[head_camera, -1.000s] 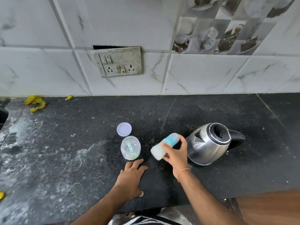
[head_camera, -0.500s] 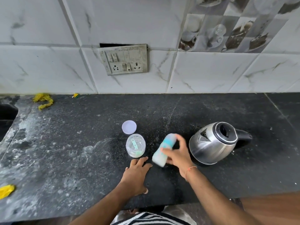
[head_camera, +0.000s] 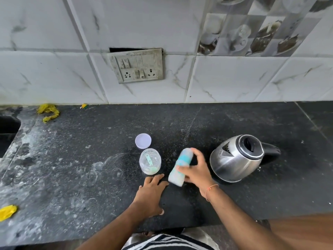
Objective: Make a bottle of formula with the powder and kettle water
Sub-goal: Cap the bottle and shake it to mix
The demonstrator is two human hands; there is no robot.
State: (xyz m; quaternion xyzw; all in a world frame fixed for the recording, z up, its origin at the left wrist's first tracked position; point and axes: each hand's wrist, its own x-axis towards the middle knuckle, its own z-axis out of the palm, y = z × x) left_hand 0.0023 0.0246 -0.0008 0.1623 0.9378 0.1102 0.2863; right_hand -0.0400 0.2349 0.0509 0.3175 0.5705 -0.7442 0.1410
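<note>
My right hand (head_camera: 195, 171) grips a pale baby bottle (head_camera: 180, 166) with a teal band, tilted above the dark counter (head_camera: 90, 177) and blurred by motion. To its left stands an open clear powder jar (head_camera: 150, 163) with a green scoop inside. The jar's round white lid (head_camera: 143, 141) lies just behind it. A steel kettle (head_camera: 236, 161) with a black handle stands to the right of the bottle. My left hand (head_camera: 151, 192) rests flat on the counter just in front of the jar, fingers straight.
A switch and socket plate (head_camera: 137, 66) is fixed to the tiled wall. Yellow scraps (head_camera: 47, 111) lie at the back left, and another yellow scrap (head_camera: 7, 212) at the left front. A sink opening (head_camera: 8, 127) shows at the far left edge. White powder smears mark the counter.
The bottle in my right hand has swung from a flatter tilt to a steeper one and blurs now. My left hand has stayed on the counter.
</note>
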